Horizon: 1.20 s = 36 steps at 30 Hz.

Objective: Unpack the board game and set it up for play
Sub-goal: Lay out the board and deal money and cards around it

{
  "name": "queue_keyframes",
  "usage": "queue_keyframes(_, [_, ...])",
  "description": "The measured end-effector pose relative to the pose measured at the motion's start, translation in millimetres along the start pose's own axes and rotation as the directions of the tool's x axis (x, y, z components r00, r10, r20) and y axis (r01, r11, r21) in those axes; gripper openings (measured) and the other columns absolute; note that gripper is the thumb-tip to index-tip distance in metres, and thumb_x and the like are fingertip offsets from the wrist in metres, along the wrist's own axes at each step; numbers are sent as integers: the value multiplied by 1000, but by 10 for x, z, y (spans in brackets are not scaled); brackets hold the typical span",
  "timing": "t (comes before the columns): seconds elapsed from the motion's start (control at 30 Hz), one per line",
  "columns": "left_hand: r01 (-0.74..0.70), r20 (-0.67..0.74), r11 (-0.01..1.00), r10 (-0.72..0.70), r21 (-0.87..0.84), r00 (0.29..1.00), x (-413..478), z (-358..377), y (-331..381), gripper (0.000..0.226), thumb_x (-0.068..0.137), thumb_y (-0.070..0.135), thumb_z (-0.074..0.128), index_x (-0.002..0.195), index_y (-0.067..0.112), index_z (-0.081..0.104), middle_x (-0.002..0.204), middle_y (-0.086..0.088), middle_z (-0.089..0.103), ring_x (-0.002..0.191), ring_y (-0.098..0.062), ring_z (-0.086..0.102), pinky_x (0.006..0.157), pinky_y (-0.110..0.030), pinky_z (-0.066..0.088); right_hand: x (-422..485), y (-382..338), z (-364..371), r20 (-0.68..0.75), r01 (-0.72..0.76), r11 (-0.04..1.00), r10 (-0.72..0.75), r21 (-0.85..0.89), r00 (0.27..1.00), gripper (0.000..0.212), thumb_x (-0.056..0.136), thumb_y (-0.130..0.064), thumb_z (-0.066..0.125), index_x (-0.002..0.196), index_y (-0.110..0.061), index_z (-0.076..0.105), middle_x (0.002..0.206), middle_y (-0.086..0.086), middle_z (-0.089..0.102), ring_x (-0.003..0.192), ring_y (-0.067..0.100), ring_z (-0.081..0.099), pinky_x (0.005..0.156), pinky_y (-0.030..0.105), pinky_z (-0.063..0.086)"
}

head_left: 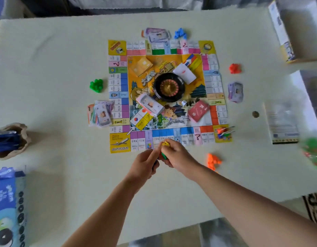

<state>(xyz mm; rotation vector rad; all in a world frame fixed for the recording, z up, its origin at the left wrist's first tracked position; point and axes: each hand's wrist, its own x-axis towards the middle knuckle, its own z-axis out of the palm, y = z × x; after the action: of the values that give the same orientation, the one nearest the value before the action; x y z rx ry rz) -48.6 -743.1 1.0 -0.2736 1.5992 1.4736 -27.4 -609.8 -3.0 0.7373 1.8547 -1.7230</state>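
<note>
Down at the near edge of the board [119,142]
Our right hand [177,155] pinches a yellow piece [165,144]; our left hand [145,164] curls round other small pieces [163,156].

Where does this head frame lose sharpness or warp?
Head view: board centre fairly sharp, small print unreadable; the coloured pieces in the right hand smeared; green heap at the far right edge heavily blurred; wide-angle bows the table edges; soft, even light.

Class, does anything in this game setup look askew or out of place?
Yes. The banknote pile on the left sprawls fanned over the board edge, and the white card box lies tilted beside the roulette wheel.
</note>
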Motion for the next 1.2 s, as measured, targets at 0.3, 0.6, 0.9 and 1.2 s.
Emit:
queue_keyframes(0.3, [133, 46, 981, -128, -140, 991, 370, 1632, 196, 30, 99, 30, 45, 72, 16, 48, 59, -4, 45, 49, -13, 31, 47, -24, 17, -507, 452, -1553, -64, -86, 687, 191, 722, 980, 14, 95, -13, 39, 87, -14, 51, 47, -1, 35, 41, 11, 27, 46, 25, 17])
queue_keyframes(0.6, [153, 126, 943, -121, -295, 985, 631, 3508, 377, 38, 89, 26, 38, 51, 20, 40, 51, 0, 31, 45, -12, 18, 42, -23, 10, -1105, 953, -3413, 7, -47, 381, 107, 923, 994, 12, 85, -17, 46, 80, -12, 56, 60, 4, 51, 51, 14, 47, 39, 20, 26])
queue_keyframes(0.9, [130, 186, 986, -108, -108, 977, 851, 4193, 633, 28, 87, 23, 36, 60, 19, 38, 59, -5, 38, 54, -17, 19, 46, -27, 13, -1057, 1103, -4267, -114, 20, 509, 154, 861, 981, 19, 90, -7, 46, 88, -12, 65, 74, 3, 55, 56, 11, 48, 40, 18, 27])
queue_keyframes(1.2, [87, 121, 987, -104, 134, 987, 1167, 4306, 725, 28, 90, 20, 38, 65, 12, 46, 60, -9, 49, 52, -17, 32, 48, -26, 19, -917, 957, -4409, -253, 108, 971, -52, 214, 966, 7, 85, -17, 69, 85, -10, 70, 60, -7, 59, 51, 2, 45, 50, 14, 35])
